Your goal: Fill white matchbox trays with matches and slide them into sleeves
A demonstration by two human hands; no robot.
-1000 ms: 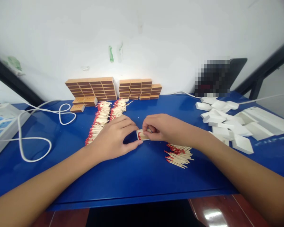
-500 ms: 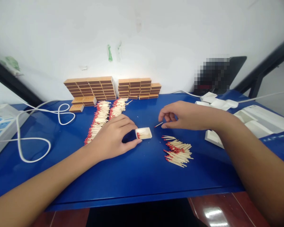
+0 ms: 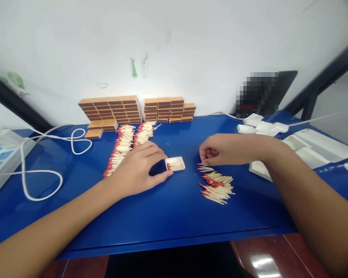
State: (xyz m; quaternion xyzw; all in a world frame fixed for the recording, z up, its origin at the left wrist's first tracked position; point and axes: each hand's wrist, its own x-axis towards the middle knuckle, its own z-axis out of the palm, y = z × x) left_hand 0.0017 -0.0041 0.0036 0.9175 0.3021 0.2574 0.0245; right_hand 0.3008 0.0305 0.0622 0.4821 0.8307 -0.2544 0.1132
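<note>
Head view, with 12 o'clock toward the wall and the clock centred on the match tray (image 3: 179, 160). Item: the tray, white, flat on the blue tabletop (image 3: 150, 216), part-filled with red-tipped matches. At 9 o'clock: left hand (image 3: 136, 172), thumb and fingers about the tray's end, grip lightly grasping it, unmoved over the last second. At 3 o'clock: right hand (image 3: 226, 152), fingers curled, tips at the upper edge of the loose matches (image 3: 219, 187); whether its grip grasps one cannot be told. Changed: half a second ago a single match projected from that hand, above the group; now the hand sits lower and no separate match shows. Meaning, by judgement: attention has passed to the loose matches, and the tray remains incomplete. At 10 o'clock: match rows (image 3: 124, 141); beyond them, stacked matchboxes (image 3: 111, 108). At 2 o'clock: white trays (image 3: 263, 126).
</note>
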